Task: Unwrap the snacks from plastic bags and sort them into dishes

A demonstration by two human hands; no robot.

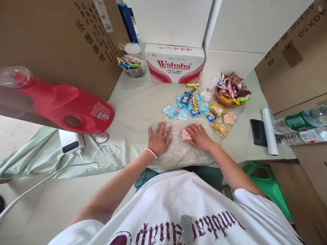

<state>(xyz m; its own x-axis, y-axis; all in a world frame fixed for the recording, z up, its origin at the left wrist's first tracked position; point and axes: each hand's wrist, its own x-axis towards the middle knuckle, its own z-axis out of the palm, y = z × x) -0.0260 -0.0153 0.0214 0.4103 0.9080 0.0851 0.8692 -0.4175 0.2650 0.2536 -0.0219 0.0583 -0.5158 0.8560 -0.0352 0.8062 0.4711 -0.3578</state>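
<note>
Head view. Pink pkt (185,135), 1 pc: lying nr frame ctr, right end sitting under R hand (199,136); can't tell if fingers are pinching. L hand (158,139): resting flat, wide-spread, left of pkt. Blue pkts (183,114): lying just above ctr.

On the surface (130,102), a red jug (74,102) is sitting toward the left edge, a Wahaha carton (175,64) toward the back.
</note>
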